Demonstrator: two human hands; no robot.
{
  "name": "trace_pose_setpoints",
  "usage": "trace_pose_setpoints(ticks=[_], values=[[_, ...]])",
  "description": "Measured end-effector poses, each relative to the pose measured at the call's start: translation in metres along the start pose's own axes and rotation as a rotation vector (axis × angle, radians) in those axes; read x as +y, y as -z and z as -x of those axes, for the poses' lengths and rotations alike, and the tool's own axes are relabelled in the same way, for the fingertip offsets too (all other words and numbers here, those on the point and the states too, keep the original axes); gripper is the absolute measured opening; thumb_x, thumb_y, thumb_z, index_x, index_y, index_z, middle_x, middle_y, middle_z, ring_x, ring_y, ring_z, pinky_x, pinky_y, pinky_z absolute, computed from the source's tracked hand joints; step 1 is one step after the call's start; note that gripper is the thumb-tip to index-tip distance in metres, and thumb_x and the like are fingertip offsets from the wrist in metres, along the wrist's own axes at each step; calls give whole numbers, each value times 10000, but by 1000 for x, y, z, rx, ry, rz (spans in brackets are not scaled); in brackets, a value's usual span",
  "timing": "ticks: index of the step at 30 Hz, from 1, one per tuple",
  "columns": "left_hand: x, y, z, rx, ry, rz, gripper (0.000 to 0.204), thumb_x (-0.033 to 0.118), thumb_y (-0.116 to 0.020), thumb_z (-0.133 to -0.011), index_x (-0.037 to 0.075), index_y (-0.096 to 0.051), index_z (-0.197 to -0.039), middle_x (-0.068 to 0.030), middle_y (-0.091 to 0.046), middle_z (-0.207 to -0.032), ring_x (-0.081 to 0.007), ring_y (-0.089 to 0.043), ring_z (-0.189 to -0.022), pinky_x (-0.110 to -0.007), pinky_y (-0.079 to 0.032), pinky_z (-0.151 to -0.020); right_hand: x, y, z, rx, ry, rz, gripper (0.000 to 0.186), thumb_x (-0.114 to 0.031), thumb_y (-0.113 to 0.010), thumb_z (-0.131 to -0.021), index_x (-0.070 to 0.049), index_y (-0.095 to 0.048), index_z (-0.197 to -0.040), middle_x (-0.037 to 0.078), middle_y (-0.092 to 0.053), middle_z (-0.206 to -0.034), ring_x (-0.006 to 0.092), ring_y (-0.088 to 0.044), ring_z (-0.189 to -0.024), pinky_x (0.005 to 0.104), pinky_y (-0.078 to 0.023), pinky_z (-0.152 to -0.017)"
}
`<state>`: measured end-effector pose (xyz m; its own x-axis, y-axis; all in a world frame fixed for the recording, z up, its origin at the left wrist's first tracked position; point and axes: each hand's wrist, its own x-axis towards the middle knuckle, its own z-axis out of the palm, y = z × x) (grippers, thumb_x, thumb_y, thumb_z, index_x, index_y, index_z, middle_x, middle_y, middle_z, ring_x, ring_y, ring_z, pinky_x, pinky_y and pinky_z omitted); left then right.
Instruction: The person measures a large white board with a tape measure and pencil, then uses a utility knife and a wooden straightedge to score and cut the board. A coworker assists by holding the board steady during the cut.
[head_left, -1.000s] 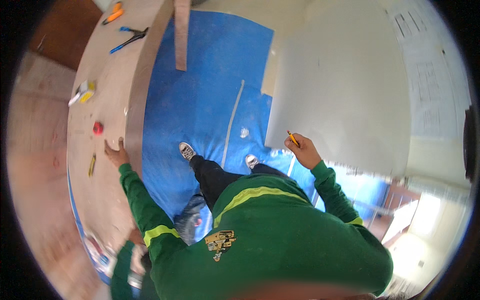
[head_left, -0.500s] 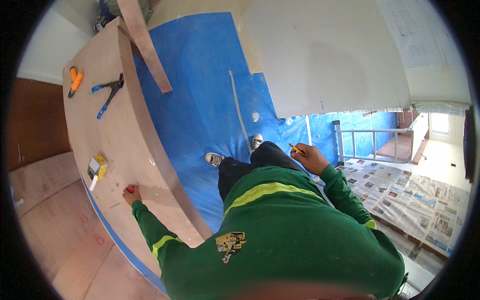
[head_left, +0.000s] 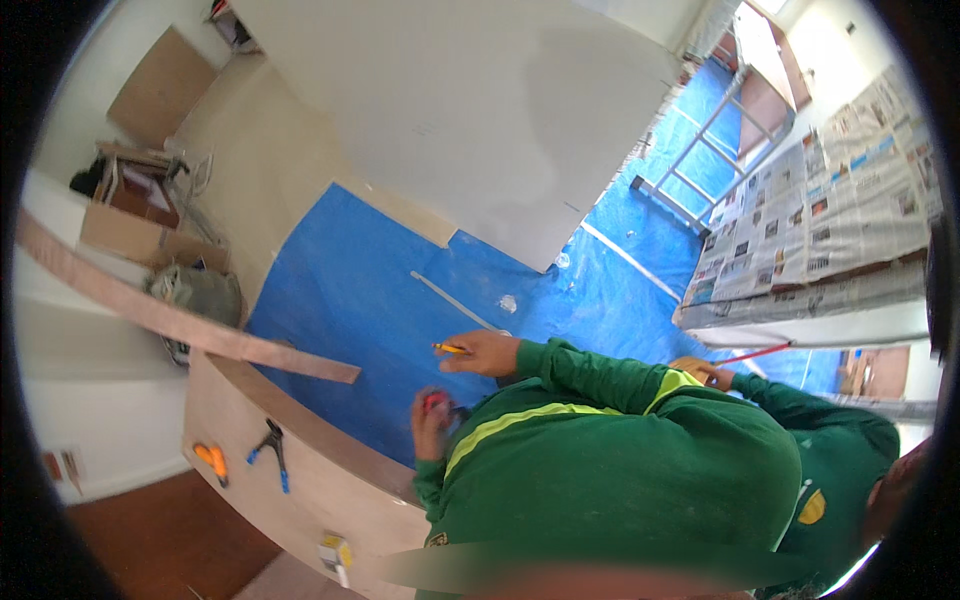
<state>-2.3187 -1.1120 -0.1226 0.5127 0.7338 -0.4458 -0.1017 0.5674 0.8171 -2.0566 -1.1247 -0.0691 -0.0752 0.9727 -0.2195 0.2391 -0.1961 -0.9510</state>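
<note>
My left hand point(head_left: 430, 420) grips a red round object point(head_left: 434, 401), slightly blurred, above the blue floor sheet beside the plywood box point(head_left: 280, 510). My right hand point(head_left: 478, 353) holds a yellow pencil point(head_left: 446, 349) out over the sheet, above and to the right of my left hand. On the box lie an orange tool point(head_left: 210, 463), a black-and-blue spring clamp point(head_left: 269, 450) and a small yellow-and-white item point(head_left: 334, 557).
A long wooden strip point(head_left: 260, 350) crosses the left. A large pale panel point(head_left: 450, 120) stands ahead, an aluminium ladder point(head_left: 710, 150) and newspaper-covered surface point(head_left: 820, 200) at right. A co-worker's hand point(head_left: 700, 372) is beside me at right, near a red strip point(head_left: 760, 352).
The view has swung right. My left hand, earlier reaching onto the box top, has taken the red object off it. My right hand still holds the pencil. A co-worker now shows at right.
</note>
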Motion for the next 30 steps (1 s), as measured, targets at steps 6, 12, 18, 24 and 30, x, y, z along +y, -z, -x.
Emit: trace_pose_setpoints(ticks=[6,12,18,24,30], values=[[95,-137,-87,-375,-233,-775,791,330,-882,-825,19,-351,-1322,-111,-620,-992,-217,-616,-869,-377,-536,-813,0,71,-4,86,-50,-186,399,-379,-701,-952,-14,-699,-1113,197,-726,-1075,274,-694,-993,425,-534,-880],[175,-153,-165,-734,-82,-1258,974,374,-925,-776,11,-287,-1416,-163,-630,-987,-268,-632,-877,-417,-546,-805,9,80,-5,288,53,-470,284,-304,-713,-967,-40,-692,-1072,82,-720,-977,172,-649,-949,362,-520,-873],[274,-161,-252,-1150,-299,-1646,751,428,-877,-813,64,-525,-1367,-165,-651,-1010,-315,-660,-922,-439,-543,-838,20,66,-18,461,21,-547,285,-265,-770,-935,-36,-664,-1068,0,-636,-903,111,-554,-872,330,-487,-800],[493,-144,-399,-963,-815,-2028,224,138,-731,-869,46,-715,-1073,-172,-663,-1043,-381,-620,-968,-461,-511,-882,112,-6,29,979,-196,-661,359,-243,-787,-920,-19,-665,-1173,22,-669,-1009,145,-610,-980,324,-505,-850],[719,-231,-439,-972,-1142,-2143,171,144,-648,-970,13,-669,-1077,-154,-630,-1093,-327,-615,-1085,-393,-485,-972,214,-172,57,1548,-749,-362,236,-229,-756,-916,-66,-718,-1083,117,-711,-1036,228,-657,-1007,380,-512,-910]])
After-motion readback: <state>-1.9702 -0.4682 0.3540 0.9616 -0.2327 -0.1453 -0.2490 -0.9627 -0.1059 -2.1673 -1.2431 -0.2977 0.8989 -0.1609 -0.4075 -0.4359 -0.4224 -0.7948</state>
